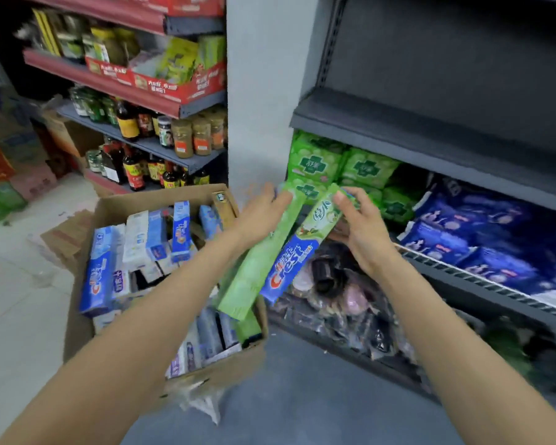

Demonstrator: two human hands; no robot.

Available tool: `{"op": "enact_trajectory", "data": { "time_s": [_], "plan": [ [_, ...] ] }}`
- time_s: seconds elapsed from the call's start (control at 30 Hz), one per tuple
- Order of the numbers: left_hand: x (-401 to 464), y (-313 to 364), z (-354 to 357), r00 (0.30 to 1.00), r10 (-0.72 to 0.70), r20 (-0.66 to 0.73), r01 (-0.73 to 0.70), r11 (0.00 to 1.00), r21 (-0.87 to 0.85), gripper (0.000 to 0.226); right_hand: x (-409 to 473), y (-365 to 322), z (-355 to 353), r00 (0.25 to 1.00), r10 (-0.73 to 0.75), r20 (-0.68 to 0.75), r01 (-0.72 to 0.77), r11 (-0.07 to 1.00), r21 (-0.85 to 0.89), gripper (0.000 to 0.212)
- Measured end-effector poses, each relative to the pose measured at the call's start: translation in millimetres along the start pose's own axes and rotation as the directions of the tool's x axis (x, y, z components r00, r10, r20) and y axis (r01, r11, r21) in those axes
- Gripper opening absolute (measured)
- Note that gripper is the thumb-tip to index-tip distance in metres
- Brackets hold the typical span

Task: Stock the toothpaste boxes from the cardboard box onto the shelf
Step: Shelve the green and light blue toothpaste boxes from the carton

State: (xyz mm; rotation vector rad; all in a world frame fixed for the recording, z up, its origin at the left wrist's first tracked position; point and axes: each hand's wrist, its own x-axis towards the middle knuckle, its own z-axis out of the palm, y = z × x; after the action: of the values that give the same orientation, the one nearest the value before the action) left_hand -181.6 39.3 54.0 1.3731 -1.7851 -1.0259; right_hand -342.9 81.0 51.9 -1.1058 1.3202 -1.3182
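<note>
An open cardboard box [87, 319] on the floor holds several blue and white toothpaste boxes [98, 271] standing on end. My left hand [264, 213] grips a plain green toothpaste box [257, 268] near its top end. Beside it, my right hand [360, 226] holds the top of a green and blue Crest toothpaste box [292, 258]. Both boxes slant side by side above the carton's right edge, in front of the dark shelf unit. An empty grey shelf [430, 130] runs above the stocked one.
Green packs [315, 162] and dark blue packs [482, 232] fill the middle shelf behind a wire rail [495, 284]. Dark wrapped goods [341, 303] lie on the bottom shelf. To the left, red-edged shelves carry jars and sauce bottles [132, 168]. Stacked cartons [0, 175] stand at far left.
</note>
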Motion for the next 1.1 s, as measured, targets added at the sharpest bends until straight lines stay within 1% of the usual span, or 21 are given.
{"op": "enact_trajectory", "data": {
  "time_s": [0.03, 0.1, 0.13, 0.17, 0.2, 0.3, 0.37, 0.43, 0.47, 0.5, 0.57, 0.63, 0.67, 0.7, 0.83, 0.9, 1.0, 1.1],
  "plan": [
    [8.2, 19.6, 22.7, 0.998, -0.011, 0.059, 0.014, 0.999, -0.047, 0.034, -1.0, -8.8, -24.7, 0.998, -0.018, -0.055, 0.017, 1.000, -0.026, 0.005],
    [16.1, 63.6, 68.0, 0.987, 0.011, 0.161, 0.003, 0.996, -0.091, 0.066, -2.4, -22.8, -77.2, 0.986, -0.069, -0.154, 0.053, 0.993, -0.109, 0.018],
    [16.3, 86.9, 90.5, 0.981, 0.026, 0.190, -0.008, 0.995, -0.095, 0.074, -4.6, -30.1, -103.5, 0.977, -0.096, -0.192, 0.068, 0.987, -0.145, 0.020],
    [17.5, 106.9, 113.6, 0.978, 0.036, 0.207, -0.016, 0.995, -0.097, 0.074, -6.9, -36.2, -129.7, 0.967, -0.118, -0.226, 0.081, 0.982, -0.168, 0.017],
    [17.5, 125.8, 135.9, 0.974, 0.042, 0.224, -0.017, 0.993, -0.116, 0.071, -9.2, -41.8, -155.2, 0.954, -0.140, -0.267, 0.096, 0.980, -0.173, 0.014],
    [14.0, 176.0, 200.0, 0.963, 0.078, 0.259, -0.017, 0.973, -0.231, 0.057, -17.8, -55.5, -226.8, 0.902, -0.154, -0.404, 0.089, 0.981, -0.175, 0.015],
    [15.2, 200.6, 241.3, 0.959, 0.094, 0.267, -0.018, 0.961, -0.276, 0.044, -25.5, -62.3, -272.2, 0.886, -0.131, -0.444, 0.057, 0.983, -0.177, 0.017],
    [18.6, 222.8, 277.3, 0.961, 0.088, 0.262, 0.007, 0.941, -0.339, 0.041, -35.2, -66.1, -314.8, 0.902, -0.065, -0.427, -0.003, 0.988, -0.156, 0.029],
    [21.0, 233.7, 293.5, 0.965, 0.075, 0.250, 0.024, 0.928, -0.372, 0.038, -42.7, -68.1, -334.3, 0.919, -0.028, -0.393, -0.030, 0.990, -0.141, 0.032],
    [24.7, 243.9, 309.0, 0.969, 0.058, 0.239, 0.046, 0.911, -0.410, 0.035, -49.6, -68.6, -353.4, 0.941, 0.013, -0.339, -0.062, 0.989, -0.136, 0.030],
    [33.7, 261.7, 336.9, 0.966, 0.020, 0.257, 0.111, 0.866, -0.488, 0.033, -62.5, -68.1, -386.2, 0.971, 0.062, -0.231, -0.108, 0.976, -0.190, 0.021],
    [44.4, 279.0, 362.2, 0.952, 0.003, 0.306, 0.167, 0.834, -0.526, 0.042, -68.2, -68.4, -416.9, 0.973, 0.040, -0.228, -0.096, 0.966, -0.239, 0.018],
    [50.3, 287.3, 374.2, 0.941, 0.006, 0.339, 0.183, 0.832, -0.524, 0.046, -67.0, -69.0, -432.1, 0.966, 0.012, -0.257, -0.078, 0.965, -0.251, 0.019],
    [56.4, 294.9, 386.2, 0.930, 0.017, 0.366, 0.192, 0.828, -0.527, 0.044, -64.1, -69.9, -446.9, 0.957, -0.013, -0.288, -0.066, 0.963, -0.261, 0.020],
    [89.0, 322.1, 427.4, 0.917, 0.051, 0.395, 0.186, 0.822, -0.538, 0.016, -33.5, -77.5, -504.3, 0.910, -0.112, -0.398, -0.010, 0.956, -0.293, 0.029],
    [112.9, 331.0, 446.0, 0.916, 0.042, 0.399, 0.204, 0.808, -0.553, 0.013, -10.0, -81.4, -537.9, 0.882, -0.176, -0.438, -0.006, 0.923, -0.384, 0.039],
    [154.2, 344.5, 472.2, 0.929, 0.025, 0.370, 0.215, 0.777, -0.592, 0.013, 28.3, -90.7, -585.9, 0.872, -0.234, -0.430, -0.047, 0.834, -0.550, 0.047],
    [190.1, 360.5, 494.8, 0.936, 0.026, 0.351, 0.212, 0.754, -0.621, 0.013, 65.8, -98.5, -625.9, 0.868, -0.247, -0.431, -0.149, 0.698, -0.700, 0.049]
  ]
}}
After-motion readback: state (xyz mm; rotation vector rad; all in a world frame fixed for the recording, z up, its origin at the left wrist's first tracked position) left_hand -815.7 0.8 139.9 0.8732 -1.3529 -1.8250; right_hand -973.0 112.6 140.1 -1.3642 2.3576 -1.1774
